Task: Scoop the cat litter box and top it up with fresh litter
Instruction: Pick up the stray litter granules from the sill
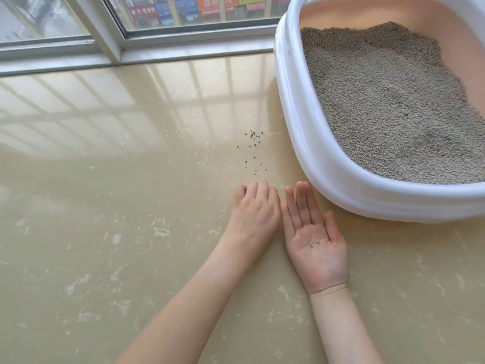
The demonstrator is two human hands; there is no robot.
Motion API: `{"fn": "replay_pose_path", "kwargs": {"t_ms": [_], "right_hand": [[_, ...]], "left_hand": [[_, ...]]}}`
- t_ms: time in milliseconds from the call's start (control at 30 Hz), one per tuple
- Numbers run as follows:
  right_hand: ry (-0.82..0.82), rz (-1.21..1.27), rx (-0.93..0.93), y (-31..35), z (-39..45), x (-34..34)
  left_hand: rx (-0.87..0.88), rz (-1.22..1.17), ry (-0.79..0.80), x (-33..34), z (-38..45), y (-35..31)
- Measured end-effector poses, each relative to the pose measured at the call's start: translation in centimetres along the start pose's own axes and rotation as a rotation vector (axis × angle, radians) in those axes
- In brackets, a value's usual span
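A white litter box (312, 143) with a pink inner wall stands at the right, filled with grey litter (388, 106). Several spilled litter grains (253, 151) lie scattered on the beige floor just left of the box. My right hand (313, 232) lies palm up beside the box with straight fingers, and a few grains (313, 243) sit in its palm. My left hand (253, 214) is palm down right next to it, fingers bent at the tips on the floor just below the spilled grains. No scoop or litter bag is in view.
A glossy beige marble-patterned floor (118, 206) fills the view. A window with a grey metal frame (110, 46) runs along the far edge, behind the box's left corner.
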State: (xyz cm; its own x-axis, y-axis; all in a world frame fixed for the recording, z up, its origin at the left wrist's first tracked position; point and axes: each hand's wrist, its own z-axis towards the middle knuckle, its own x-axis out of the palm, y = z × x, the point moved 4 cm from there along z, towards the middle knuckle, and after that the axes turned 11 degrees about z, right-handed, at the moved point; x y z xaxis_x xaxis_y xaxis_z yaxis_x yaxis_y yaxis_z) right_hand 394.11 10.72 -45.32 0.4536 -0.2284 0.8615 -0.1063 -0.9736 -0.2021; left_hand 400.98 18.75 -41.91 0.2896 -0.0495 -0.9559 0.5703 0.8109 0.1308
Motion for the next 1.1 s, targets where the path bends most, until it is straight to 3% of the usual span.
{"fn": "replay_pose_path", "kwargs": {"t_ms": [100, 133, 267, 433, 700, 833, 933, 1000, 1100], "right_hand": [[0.004, -0.033, 0.014, -0.2, 0.0, 0.0], [0.007, -0.058, 0.018, -0.3, 0.1, 0.0], [-0.011, -0.213, 0.003, -1.0, 0.8, 0.2], [-0.005, -0.181, 0.052, -2.2, 2.4, 1.4], [-0.015, 0.025, 0.131, -2.3, 4.9, 2.0], [-0.012, 0.010, 0.120, -2.1, 5.1, 1.9], [0.002, -0.009, 0.112, -2.1, 5.2, 2.0], [0.010, -0.024, 0.107, -2.1, 5.4, 2.1], [0.019, -0.046, 0.096, -2.1, 5.5, 1.9]], "left_hand": [[-0.262, -0.197, -0.013, -2.3, -0.1, 1.3], [-0.276, -0.256, -0.038, -3.5, -0.5, 0.9], [-0.098, -0.215, -0.115, -6.1, -1.6, -2.7], [-0.216, -0.219, -0.110, -5.3, -1.0, -1.4], [-0.222, -0.672, -0.072, -4.9, 1.2, 2.7], [-0.435, -0.654, 0.001, -1.6, 3.0, 7.9], [-0.536, -0.619, 0.164, 1.4, 4.6, 10.3], [-0.508, -0.548, 0.245, 2.6, 5.9, 10.7], [-0.411, -0.468, 0.227, 3.4, 7.4, 10.8]]}}
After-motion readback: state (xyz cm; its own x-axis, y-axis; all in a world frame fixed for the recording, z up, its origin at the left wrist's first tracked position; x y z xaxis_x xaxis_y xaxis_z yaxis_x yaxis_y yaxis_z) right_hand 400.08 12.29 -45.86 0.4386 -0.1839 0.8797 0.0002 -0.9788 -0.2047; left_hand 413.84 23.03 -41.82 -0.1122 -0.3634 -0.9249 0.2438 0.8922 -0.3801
